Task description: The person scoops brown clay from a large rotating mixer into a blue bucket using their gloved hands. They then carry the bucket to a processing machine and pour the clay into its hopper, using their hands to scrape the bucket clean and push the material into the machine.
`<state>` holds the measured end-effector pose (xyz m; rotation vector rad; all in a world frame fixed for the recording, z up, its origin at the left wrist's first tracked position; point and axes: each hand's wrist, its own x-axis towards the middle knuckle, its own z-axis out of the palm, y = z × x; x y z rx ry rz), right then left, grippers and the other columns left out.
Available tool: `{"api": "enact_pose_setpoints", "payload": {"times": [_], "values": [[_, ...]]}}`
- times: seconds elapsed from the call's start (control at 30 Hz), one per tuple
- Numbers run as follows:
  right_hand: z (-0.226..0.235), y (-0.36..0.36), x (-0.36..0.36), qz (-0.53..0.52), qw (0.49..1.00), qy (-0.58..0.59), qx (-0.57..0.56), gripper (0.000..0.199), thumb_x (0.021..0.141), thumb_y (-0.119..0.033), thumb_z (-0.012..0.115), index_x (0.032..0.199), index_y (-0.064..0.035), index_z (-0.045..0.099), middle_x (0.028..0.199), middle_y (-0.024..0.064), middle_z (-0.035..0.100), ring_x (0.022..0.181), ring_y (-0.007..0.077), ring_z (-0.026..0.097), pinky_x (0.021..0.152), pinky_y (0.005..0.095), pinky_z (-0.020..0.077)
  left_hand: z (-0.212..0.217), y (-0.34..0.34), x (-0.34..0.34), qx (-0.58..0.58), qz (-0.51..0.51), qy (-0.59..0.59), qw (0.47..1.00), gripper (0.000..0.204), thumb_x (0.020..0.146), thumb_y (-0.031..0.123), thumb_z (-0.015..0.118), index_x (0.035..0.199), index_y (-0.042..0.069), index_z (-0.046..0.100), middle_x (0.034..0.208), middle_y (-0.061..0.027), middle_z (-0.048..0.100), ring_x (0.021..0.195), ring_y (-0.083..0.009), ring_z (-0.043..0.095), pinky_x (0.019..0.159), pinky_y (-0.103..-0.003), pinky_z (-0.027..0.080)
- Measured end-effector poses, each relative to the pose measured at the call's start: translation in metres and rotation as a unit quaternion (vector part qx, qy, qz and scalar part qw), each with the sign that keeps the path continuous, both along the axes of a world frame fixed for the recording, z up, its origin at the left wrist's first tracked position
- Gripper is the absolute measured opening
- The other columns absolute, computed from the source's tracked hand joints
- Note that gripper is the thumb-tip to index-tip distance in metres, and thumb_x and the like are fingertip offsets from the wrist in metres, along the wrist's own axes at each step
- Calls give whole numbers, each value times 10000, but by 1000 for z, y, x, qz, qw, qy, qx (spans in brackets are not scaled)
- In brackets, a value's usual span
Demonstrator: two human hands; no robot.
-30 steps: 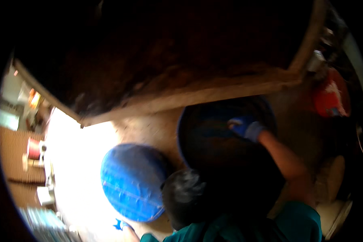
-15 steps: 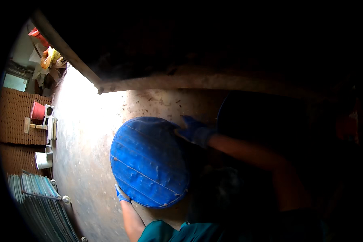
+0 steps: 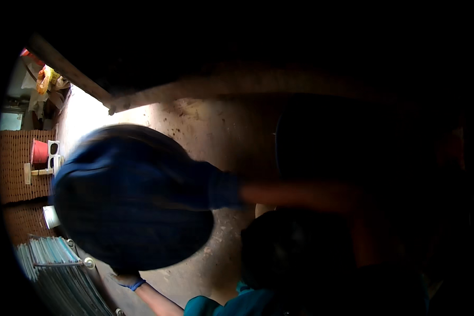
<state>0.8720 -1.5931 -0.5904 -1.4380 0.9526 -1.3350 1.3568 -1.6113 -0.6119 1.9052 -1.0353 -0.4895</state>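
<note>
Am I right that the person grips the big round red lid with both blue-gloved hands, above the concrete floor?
Not quite: the lid is blue, not red, as the head view shows. The rest holds: the gloved left hand grips its lower edge and the gloved right hand its right side, above the concrete floor.

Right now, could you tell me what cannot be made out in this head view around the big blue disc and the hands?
- Blue disc: motion blur; its surface and rim detail are lost.
- Right hand: blue glove smeared against the disc, so the grip is unclear.
- Left hand: mostly hidden under the disc's lower edge.
- Dark round tub: in deep shadow, contents unseen.
- Red pot at the left rim: too small for detail.
</note>
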Motion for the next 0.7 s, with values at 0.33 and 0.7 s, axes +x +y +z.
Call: {"api": "enact_pose_setpoints", "payload": {"times": [0.33, 0.7], "values": [[-29, -14, -54, -28, 958, 248, 144, 476, 880, -452, 393, 885, -31, 616, 836, 168, 627, 774, 308, 595, 797, 387, 454, -40, 67, -29, 157, -94, -11, 983, 645, 812, 385, 511, 1286, -19, 343, 1303, -187, 393, 1190, -306, 400, 996, -400, 343], [-68, 190, -219, -146, 916, 252, 276, 296, 880, -267, 506, 1043, -36, 595, 959, 128, 620, 906, 251, 591, 797, 333, 468, -129, 119, -99, 365, -243, -50, 897, 608, 834, 375, 501, 1275, -18, 357, 1287, -182, 415, 1173, -296, 424, 987, -393, 361]]}}
